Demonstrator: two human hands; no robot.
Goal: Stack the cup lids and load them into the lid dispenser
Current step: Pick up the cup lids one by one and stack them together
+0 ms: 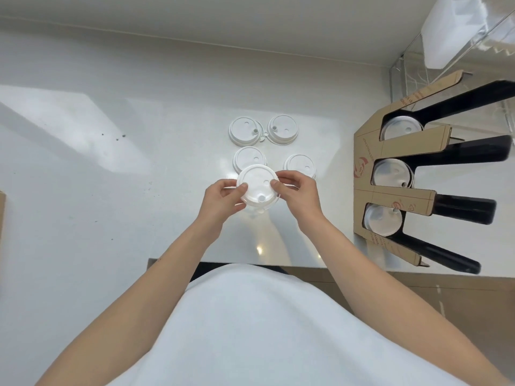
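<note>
I hold a small stack of white cup lids (257, 188) above the white counter, my left hand (223, 200) gripping its left rim and my right hand (299, 193) its right rim. Several more white lids lie flat beyond it: two at the back (245, 130) (282, 129), one partly hidden behind the held stack (249, 156), one behind my right fingers (299, 162). The cardboard and black lid dispenser (367, 151) stands at the right with three slots, each showing a lid (401, 129) (391, 172) (383, 220).
The white counter (111, 176) ends at a front edge near my torso. A clear acrylic box (418, 65) with a white bag stands behind the dispenser. A brown cardboard edge (2, 218) shows at far left. Small dark specks dot the counter's left part.
</note>
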